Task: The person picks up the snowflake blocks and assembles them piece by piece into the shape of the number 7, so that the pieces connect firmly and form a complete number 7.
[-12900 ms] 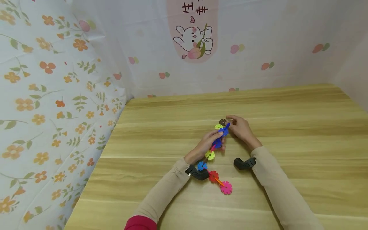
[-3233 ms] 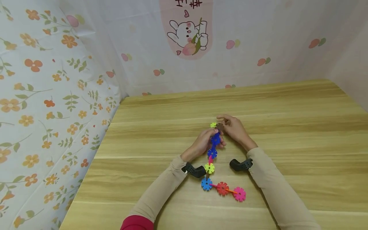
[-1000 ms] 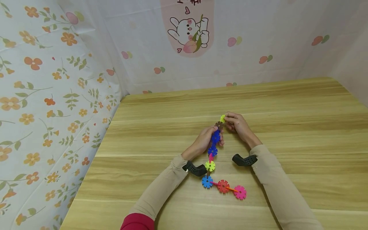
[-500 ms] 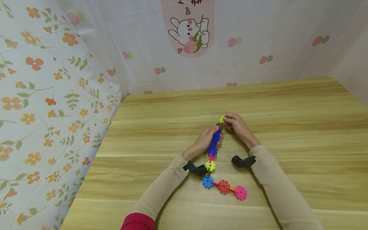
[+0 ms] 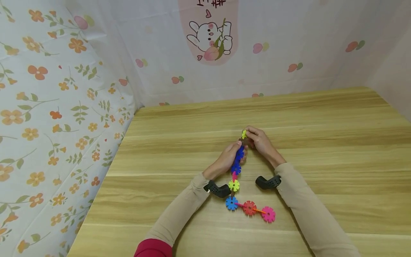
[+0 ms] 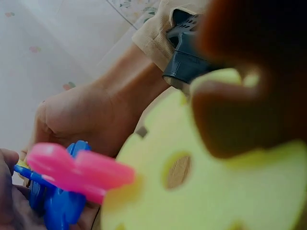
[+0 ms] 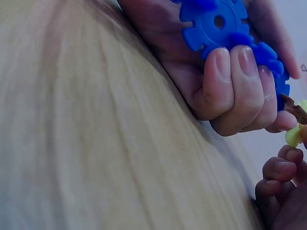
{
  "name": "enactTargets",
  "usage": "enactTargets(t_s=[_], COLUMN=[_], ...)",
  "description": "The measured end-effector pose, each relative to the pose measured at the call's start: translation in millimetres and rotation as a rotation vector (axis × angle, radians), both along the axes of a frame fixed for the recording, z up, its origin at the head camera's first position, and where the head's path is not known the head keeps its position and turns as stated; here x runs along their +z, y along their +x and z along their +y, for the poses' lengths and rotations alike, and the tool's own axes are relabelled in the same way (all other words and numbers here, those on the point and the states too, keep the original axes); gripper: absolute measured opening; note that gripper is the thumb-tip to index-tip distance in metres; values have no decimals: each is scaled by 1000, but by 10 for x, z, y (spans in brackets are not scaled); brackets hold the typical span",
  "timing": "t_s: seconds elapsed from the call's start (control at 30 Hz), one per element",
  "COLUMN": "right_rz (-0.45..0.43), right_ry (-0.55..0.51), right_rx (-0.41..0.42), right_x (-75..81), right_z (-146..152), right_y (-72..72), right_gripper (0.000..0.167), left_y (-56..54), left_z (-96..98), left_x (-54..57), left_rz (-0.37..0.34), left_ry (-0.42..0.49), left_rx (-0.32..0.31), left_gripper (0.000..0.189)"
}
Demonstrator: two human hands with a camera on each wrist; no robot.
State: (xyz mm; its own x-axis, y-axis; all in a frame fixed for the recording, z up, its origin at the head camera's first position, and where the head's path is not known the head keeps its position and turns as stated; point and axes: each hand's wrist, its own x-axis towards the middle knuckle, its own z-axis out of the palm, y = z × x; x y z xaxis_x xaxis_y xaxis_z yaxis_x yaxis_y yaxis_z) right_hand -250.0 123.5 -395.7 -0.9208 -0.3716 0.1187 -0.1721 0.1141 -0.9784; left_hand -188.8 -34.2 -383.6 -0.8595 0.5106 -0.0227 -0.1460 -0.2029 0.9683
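A chain of notched plastic discs runs from both hands toward the near side of the table. My left hand grips it near its far end, fingers curled round the dark blue discs, thumb at the brown disc. With thumb and fingers, my right hand pinches a small yellow disc against the brown one's far edge. Below hang a pink disc and a yellow-green disc, which fills much of the left wrist view. In the right wrist view the left fingers curl over blue discs.
The chain's near end, a light blue disc, a red disc and a pink end disc, bends right on the wooden table. Black wrist cameras sit on both sleeves. Printed cloth stands behind and left.
Earlier the brown and yellow discs lay beyond the chain. The brown one then joined its far end. The right hand picked up the yellow disc and brought it to the brown one.
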Motion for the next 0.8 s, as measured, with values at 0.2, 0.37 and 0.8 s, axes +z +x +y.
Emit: enactTargets(t_s=[0.2, 0.37, 0.8], right_rz=[11, 7, -5], right_ry=[-10, -37, -129], right_rx=[14, -5, -123], right_x=[-11, 58, -19], right_z=[-21, -10, 26], right_y=[36, 59, -19], right_gripper=[24, 22, 20], left_y=[-12, -91, -85], left_z=[-1, 33, -296], left_x=[-78, -233, -8], left_rz=[2, 5, 223], left_ry=[2, 20, -372], left_rx=[-3, 68, 406], left_gripper=[41, 41, 36])
